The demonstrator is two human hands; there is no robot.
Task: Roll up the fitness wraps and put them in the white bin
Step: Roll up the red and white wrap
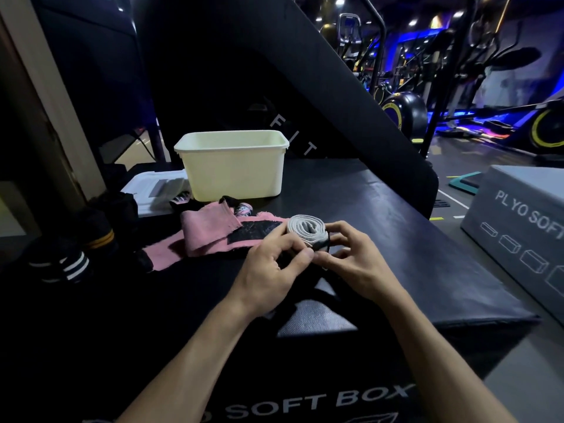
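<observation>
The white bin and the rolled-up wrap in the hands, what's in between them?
In the head view, a loose pink wrap with a black strip lies on the black box top between the white bin and the grey roll.

Rolled wrap (306,231) between both hands

On the desk (381,239) the bin (233,166) stands at the back, unrolled wraps (207,236) lie before it, and the rolled wrap (306,232) sits right of those, between both hands (308,257).

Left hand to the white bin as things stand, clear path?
Probably yes, once freed. The left hand and right hand both grip the grey roll; only flat pink wraps lie before the open-topped white bin.
</observation>
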